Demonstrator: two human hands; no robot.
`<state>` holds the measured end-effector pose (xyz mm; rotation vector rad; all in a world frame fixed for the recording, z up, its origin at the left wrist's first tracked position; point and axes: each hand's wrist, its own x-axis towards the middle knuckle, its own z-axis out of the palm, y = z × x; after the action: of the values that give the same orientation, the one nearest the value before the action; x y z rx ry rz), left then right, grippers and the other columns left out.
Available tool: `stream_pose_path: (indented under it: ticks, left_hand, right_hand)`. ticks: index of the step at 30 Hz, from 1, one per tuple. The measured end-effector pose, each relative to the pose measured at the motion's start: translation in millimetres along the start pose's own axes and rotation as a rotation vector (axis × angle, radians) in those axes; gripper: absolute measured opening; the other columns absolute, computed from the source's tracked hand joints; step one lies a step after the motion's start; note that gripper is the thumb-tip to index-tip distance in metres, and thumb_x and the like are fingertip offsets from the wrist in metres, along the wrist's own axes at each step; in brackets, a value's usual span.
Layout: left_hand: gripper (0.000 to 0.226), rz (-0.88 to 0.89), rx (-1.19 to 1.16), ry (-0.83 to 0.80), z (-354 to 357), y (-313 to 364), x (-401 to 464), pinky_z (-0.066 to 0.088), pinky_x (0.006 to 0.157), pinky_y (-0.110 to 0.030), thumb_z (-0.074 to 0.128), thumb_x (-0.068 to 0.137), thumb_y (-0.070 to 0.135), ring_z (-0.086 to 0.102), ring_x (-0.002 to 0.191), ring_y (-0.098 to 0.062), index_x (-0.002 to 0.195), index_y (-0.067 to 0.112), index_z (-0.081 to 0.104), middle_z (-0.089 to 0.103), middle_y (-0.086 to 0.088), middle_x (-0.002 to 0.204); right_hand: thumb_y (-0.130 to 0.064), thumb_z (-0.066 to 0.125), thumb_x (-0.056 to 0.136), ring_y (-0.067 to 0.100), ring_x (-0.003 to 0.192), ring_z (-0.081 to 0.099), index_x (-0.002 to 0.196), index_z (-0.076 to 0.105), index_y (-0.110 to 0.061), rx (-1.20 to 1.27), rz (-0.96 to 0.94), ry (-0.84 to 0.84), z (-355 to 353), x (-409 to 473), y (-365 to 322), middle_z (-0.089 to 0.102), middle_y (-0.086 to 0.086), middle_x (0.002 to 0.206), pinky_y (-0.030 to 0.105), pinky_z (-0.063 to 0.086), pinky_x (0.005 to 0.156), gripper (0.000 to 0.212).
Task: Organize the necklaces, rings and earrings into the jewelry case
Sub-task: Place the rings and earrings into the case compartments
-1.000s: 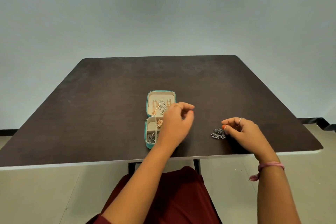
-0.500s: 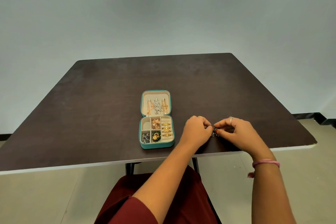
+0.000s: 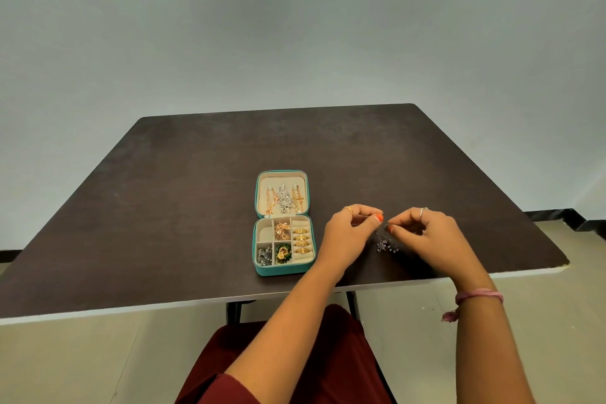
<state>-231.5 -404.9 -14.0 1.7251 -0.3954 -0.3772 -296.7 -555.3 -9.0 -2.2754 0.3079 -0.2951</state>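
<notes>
An open teal jewelry case [image 3: 282, 267] lies near the table's front edge. Necklaces [image 3: 284, 199] hang in its lid. Its lower tray holds gold rings [image 3: 302, 240], gold earrings [image 3: 282, 230], a green-and-gold piece [image 3: 283, 253] and silver pieces [image 3: 265, 256]. Right of the case, a small dark silver piece of jewelry [image 3: 387, 244] hangs just above the table. My right hand [image 3: 426, 236] pinches its top between thumb and fingertip. My left hand [image 3: 349, 231] has curled fingers and pinches at the same spot from the left.
The dark wooden table [image 3: 196, 207] reaches back to a plain grey wall. Its front edge runs just below the case and my wrists. A chipped corner shows at the right front. A pink thread bracelet [image 3: 478, 294] circles my right wrist.
My left hand left the case and crossed right to meet my right hand. Together they lifted the dark silver piece off the table.
</notes>
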Motion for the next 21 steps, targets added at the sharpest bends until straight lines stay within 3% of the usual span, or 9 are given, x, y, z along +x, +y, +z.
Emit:
stream_pose_path:
  ticks: [7, 12, 16, 21]
  left_hand:
    - [0.015, 0.087, -0.068, 0.021, -14.8, 13.5, -1.9, 0.049, 0.084, -0.018, 0.063, 0.09, 0.026, 0.064, 0.099, -0.006, 0.104, 0.024, 0.068, 0.071, 0.004, 0.102]
    - [0.019, 0.114, -0.072, 0.012, -29.9, 21.3, -3.8, 0.048, 0.081, -0.013, 0.064, 0.09, 0.025, 0.063, 0.099, -0.004, 0.108, 0.023, 0.069, 0.07, 0.006, 0.104]
    - [0.024, 0.122, -0.121, -0.012, -41.9, 25.8, -8.5, 0.05, 0.079, -0.012, 0.062, 0.091, 0.012, 0.064, 0.1, -0.004, 0.111, 0.022, 0.068, 0.071, 0.004, 0.106]
    - [0.049, 0.126, -0.091, -0.034, -57.2, 27.7, -13.7, 0.047, 0.081, -0.009, 0.044, 0.085, -0.011, 0.06, 0.107, 0.001, 0.113, 0.022, 0.066, 0.07, 0.003, 0.112]
  right_hand:
    - [-0.017, 0.069, 0.084, 0.01, 0.078, 0.067, 0.088, 0.073, -0.02, 0.211, -0.069, 0.046, -12.6, 2.3, -14.8, 0.072, -0.005, 0.082, 0.03, 0.055, 0.07, 0.007]
    - [-0.014, 0.07, 0.084, 0.023, 0.079, 0.068, 0.089, 0.074, -0.016, 0.312, -0.1, 0.062, -17.6, 1.3, -29.4, 0.073, 0.001, 0.082, 0.04, 0.056, 0.069, 0.007]
    - [-0.014, 0.072, 0.083, 0.016, 0.08, 0.069, 0.091, 0.072, -0.018, 0.358, -0.117, 0.063, -14.5, 3.4, -39.4, 0.073, 0.001, 0.082, 0.031, 0.053, 0.069, 0.009]
    - [-0.012, 0.069, 0.085, 0.013, 0.083, 0.068, 0.101, 0.071, -0.021, 0.357, -0.145, 0.066, -8.2, 3.4, -50.6, 0.072, 0.0, 0.085, 0.019, 0.053, 0.073, 0.018]
